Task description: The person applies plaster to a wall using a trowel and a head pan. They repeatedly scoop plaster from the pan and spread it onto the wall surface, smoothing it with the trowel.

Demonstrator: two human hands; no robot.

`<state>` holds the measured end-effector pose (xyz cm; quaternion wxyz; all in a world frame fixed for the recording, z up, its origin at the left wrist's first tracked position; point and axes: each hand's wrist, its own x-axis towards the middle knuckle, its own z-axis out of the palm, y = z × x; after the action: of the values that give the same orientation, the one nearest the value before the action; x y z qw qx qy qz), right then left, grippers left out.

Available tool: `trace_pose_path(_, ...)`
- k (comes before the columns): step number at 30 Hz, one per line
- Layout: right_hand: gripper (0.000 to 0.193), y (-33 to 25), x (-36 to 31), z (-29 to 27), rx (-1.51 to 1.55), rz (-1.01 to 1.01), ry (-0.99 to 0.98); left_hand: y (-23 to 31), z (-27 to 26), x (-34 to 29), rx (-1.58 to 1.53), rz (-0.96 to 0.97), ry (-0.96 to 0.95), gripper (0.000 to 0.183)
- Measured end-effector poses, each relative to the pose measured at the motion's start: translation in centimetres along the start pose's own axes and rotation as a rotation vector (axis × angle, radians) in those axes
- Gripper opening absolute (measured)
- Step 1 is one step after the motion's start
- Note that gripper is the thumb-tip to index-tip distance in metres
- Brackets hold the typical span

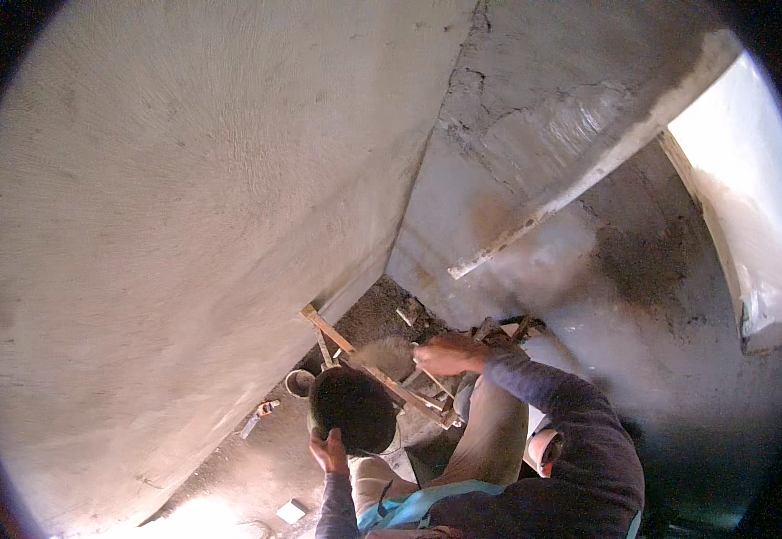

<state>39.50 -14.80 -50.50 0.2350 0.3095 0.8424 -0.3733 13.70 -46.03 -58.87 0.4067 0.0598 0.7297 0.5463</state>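
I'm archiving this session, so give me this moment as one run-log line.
left hand: gripping dark bucket at rim | right hand: holding blurred trowel-like tool | nearby: wooden plank

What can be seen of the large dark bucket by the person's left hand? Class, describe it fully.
The large dark bucket looks nearly black, perhaps plastic or rubber, with a wide, roundish mouth turned toward the camera. Its inside is too dark to tell what it holds. It is in front of the person, above their left leg in the picture, close to a wooden bar. The left hand grips its near left edge; whether anything else supports it cannot be told.
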Motion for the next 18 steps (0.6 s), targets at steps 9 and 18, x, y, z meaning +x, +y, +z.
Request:
trace_pose_path(9,0.043,-7.1,0.9,12.5,-0.045,0.094,0.044,9.4,4.8,-1.6,0.039,0.255,-0.149,0.028)
trace_pose_path(18,0.04,-10.2,-8.6,10.2,0.757,0.1,0.156,12.3,0.7,-1.2,0.133,0.274,-0.293,0.028)
